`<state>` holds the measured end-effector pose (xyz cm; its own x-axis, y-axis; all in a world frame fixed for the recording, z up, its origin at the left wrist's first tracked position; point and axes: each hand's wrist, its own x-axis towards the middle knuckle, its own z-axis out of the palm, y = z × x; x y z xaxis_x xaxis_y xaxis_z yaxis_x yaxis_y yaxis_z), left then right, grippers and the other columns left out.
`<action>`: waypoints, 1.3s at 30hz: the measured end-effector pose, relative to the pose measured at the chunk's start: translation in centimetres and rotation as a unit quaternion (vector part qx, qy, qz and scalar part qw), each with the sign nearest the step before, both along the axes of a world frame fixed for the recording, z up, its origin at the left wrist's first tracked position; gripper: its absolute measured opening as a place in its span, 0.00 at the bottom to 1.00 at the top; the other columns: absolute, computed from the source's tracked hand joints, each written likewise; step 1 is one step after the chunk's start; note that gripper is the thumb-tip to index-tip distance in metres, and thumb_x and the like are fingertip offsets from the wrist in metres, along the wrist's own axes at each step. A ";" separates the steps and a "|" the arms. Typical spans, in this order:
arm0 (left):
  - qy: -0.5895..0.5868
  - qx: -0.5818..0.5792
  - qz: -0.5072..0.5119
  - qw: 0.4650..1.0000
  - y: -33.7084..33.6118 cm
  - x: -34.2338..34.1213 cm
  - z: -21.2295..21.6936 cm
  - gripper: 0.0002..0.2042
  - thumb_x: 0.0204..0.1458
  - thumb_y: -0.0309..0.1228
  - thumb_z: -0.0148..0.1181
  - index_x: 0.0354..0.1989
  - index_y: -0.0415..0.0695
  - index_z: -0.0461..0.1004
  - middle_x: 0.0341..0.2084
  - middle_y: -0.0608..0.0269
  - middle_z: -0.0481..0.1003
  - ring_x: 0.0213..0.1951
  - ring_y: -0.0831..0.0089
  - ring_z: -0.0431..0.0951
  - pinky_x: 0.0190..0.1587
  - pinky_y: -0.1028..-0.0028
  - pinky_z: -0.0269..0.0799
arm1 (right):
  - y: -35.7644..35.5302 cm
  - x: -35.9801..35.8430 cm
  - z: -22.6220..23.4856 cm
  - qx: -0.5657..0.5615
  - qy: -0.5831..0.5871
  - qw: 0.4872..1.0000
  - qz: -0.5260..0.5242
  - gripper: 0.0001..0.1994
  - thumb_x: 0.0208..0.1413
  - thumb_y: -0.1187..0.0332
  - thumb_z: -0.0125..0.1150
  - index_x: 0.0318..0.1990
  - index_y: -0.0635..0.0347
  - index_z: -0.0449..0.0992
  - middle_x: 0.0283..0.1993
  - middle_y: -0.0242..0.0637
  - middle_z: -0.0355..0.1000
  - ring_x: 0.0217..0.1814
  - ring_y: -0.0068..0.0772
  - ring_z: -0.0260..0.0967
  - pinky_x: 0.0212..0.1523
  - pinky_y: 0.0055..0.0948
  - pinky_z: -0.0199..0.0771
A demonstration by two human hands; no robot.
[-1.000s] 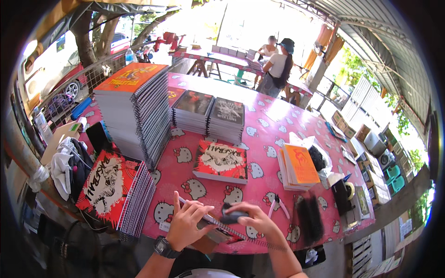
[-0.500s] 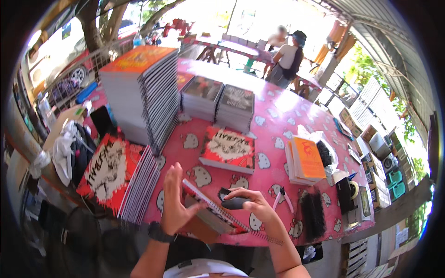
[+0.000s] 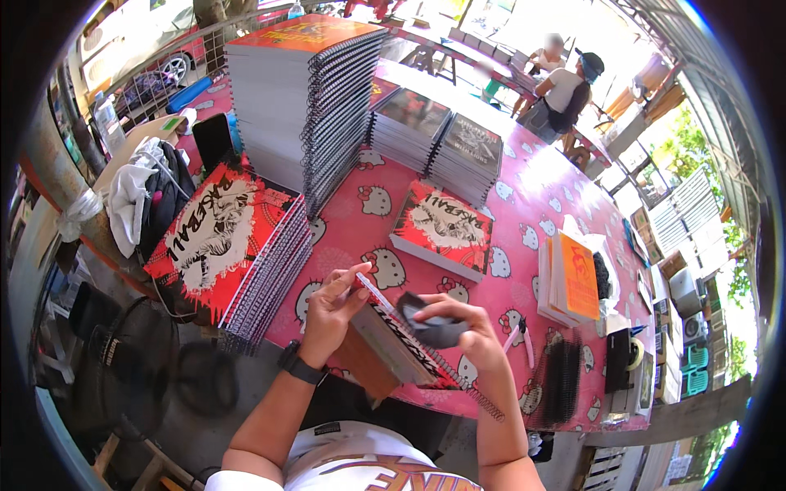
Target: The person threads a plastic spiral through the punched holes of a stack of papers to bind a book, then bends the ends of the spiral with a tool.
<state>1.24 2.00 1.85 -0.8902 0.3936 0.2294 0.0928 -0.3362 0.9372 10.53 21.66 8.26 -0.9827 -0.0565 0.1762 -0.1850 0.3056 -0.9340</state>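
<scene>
A red-and-black covered book (image 3: 407,348) stands tilted at the table's near edge, its spine side up. My left hand (image 3: 332,317), with a dark wristband, pinches the book's upper left corner between thumb and fingers. A black spiral coil (image 3: 489,404) runs along the spine and sticks out past its lower right end. My right hand (image 3: 468,322) is closed around a rounded black hand tool (image 3: 432,329), held against or just over the coil edge; contact is unclear. A brown board (image 3: 364,362) shows beside the book, below my left hand.
Left are a stack of red books (image 3: 225,237) and a tall orange-topped stack (image 3: 303,37). A shorter red stack (image 3: 442,225) lies ahead. Pink pliers (image 3: 517,340), a bundle of black coils (image 3: 561,376) and orange booklets (image 3: 573,278) sit right. Two people work farther back.
The view has shifted, moving the table's contents rightward. My left fingers, spread earlier, now pinch the book's corner. The black tool has turned in my right hand, which stays by the spine.
</scene>
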 end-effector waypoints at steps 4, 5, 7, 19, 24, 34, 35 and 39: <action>-0.044 0.042 -0.016 0.998 -0.2 0.1 0.1 0.18 0.50 0.19 0.56 0.51 0.40 0.71 0.35 0.70 0.68 0.39 0.83 0.66 0.44 0.81 0.62 | 0.4 -1.2 -0.7 0.050 -0.042 0.995 -0.069 0.23 0.46 0.49 0.61 0.40 0.61 0.77 0.41 0.40 0.72 0.54 0.36 0.61 0.56 0.36 0.57; -0.045 0.046 -0.022 0.998 -0.2 0.1 0.2 0.17 0.50 0.19 0.56 0.51 0.40 0.72 0.35 0.70 0.68 0.38 0.83 0.66 0.44 0.81 0.62 | 0.5 -1.1 -0.7 0.000 0.003 0.999 -0.052 0.24 0.45 0.49 0.61 0.40 0.61 0.77 0.40 0.40 0.72 0.54 0.36 0.61 0.56 0.36 0.57; -0.036 0.033 -0.021 0.999 0.1 -0.3 -0.1 0.17 0.51 0.20 0.56 0.51 0.40 0.72 0.34 0.70 0.68 0.38 0.83 0.66 0.43 0.81 0.62 | -0.6 -0.7 0.0 -0.153 0.008 0.985 0.076 0.24 0.45 0.49 0.61 0.40 0.62 0.77 0.40 0.41 0.72 0.54 0.36 0.62 0.56 0.36 0.57; -0.016 0.014 -0.033 0.999 0.1 -0.4 0.2 0.17 0.51 0.20 0.55 0.51 0.41 0.71 0.37 0.70 0.70 0.40 0.83 0.66 0.45 0.82 0.61 | -0.3 -2.5 -2.4 0.043 -0.085 0.990 -0.103 0.20 0.52 0.55 0.58 0.44 0.63 0.74 0.36 0.38 0.71 0.41 0.29 0.64 0.45 0.28 0.62; -0.036 0.035 -0.051 0.997 -0.1 -0.8 -0.3 0.16 0.52 0.20 0.54 0.51 0.40 0.71 0.36 0.71 0.69 0.39 0.84 0.66 0.45 0.83 0.61 | -1.3 -3.1 -1.2 -0.056 -0.088 0.994 -0.043 0.21 0.53 0.55 0.57 0.43 0.65 0.74 0.34 0.29 0.70 0.38 0.19 0.63 0.40 0.21 0.63; -0.009 -0.016 -0.049 0.999 -0.2 -1.0 0.1 0.13 0.53 0.21 0.53 0.48 0.42 0.74 0.33 0.74 0.68 0.35 0.86 0.66 0.36 0.85 0.61 | 2.1 -2.3 -6.2 0.353 0.035 0.920 -0.170 0.27 0.46 0.46 0.61 0.48 0.57 0.73 0.45 0.45 0.70 0.49 0.42 0.65 0.51 0.36 0.64; -0.008 -0.013 -0.057 0.998 0.0 -1.2 0.2 0.13 0.53 0.21 0.54 0.47 0.42 0.75 0.33 0.74 0.69 0.35 0.86 0.67 0.36 0.85 0.62 | 2.6 -1.2 -6.5 0.441 0.067 0.872 -0.200 0.26 0.46 0.50 0.63 0.48 0.58 0.73 0.47 0.44 0.70 0.49 0.41 0.66 0.50 0.35 0.66; 0.061 -0.015 -0.085 0.994 0.6 0.1 3.1 0.11 0.51 0.22 0.58 0.43 0.41 0.77 0.32 0.71 0.73 0.34 0.85 0.71 0.33 0.85 0.64 | -0.8 2.1 1.6 0.217 0.067 0.960 -0.164 0.23 0.44 0.62 0.68 0.48 0.60 0.71 0.46 0.41 0.70 0.48 0.34 0.67 0.46 0.31 0.68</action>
